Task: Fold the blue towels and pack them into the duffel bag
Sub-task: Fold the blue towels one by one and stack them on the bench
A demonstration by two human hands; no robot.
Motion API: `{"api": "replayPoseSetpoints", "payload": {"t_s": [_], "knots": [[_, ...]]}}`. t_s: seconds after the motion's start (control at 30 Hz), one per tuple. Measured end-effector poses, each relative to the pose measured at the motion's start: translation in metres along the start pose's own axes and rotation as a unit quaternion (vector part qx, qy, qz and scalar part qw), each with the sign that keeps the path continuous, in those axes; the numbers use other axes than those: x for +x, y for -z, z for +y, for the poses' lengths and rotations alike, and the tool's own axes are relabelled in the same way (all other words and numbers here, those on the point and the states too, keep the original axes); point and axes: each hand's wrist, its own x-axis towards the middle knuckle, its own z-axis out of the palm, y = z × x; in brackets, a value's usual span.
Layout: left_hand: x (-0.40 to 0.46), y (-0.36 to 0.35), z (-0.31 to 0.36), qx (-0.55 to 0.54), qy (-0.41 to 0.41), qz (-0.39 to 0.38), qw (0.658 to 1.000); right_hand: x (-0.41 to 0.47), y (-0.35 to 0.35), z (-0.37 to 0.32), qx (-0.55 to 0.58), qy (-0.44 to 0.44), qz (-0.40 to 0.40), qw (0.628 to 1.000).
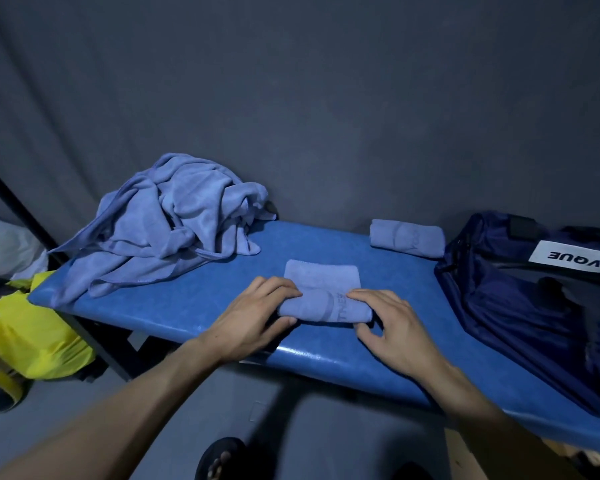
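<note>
A light blue towel [323,282] lies on the blue padded bench [326,244], its near part rolled into a tube and its far part still flat. My left hand [257,317] grips the roll's left end, and my right hand [392,327] grips its right end. A finished rolled towel [407,238] rests at the bench's far edge. A heap of crumpled blue towels [163,223] covers the bench's left end. The navy duffel bag [520,306], marked LVQUE, lies open at the right end.
A dark grey wall stands right behind the bench. A yellow plastic bag [32,334] and a black metal bar [14,206] are on the left, below the bench end. My sandalled foot [219,459] shows on the grey floor.
</note>
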Motion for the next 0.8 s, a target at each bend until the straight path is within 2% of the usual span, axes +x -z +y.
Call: {"api": "replayPoseSetpoints", "payload": {"t_s": [0.13, 0.3, 0.43, 0.57, 0.8], "knots": [[-0.004, 0.004, 0.005, -0.095, 0.056, -0.007, 0.994, -0.002, 0.011, -0.005, 0.092, -0.088, -0.03, 0.991], [-0.004, -0.001, 0.008, -0.211, 0.191, 0.02, 0.958, 0.002, 0.016, -0.014, 0.154, -0.142, -0.037, 0.977], [0.009, -0.009, 0.014, -0.216, 0.268, 0.041, 0.938, 0.014, 0.01, -0.021, 0.157, -0.213, -0.01, 0.964], [0.027, -0.01, 0.016, -0.177, 0.326, 0.053, 0.927, 0.027, 0.004, -0.026, 0.099, -0.267, 0.013, 0.959], [0.047, -0.007, 0.011, -0.144, 0.398, 0.038, 0.905, 0.05, 0.001, -0.021, 0.059, -0.336, -0.011, 0.94]]}}
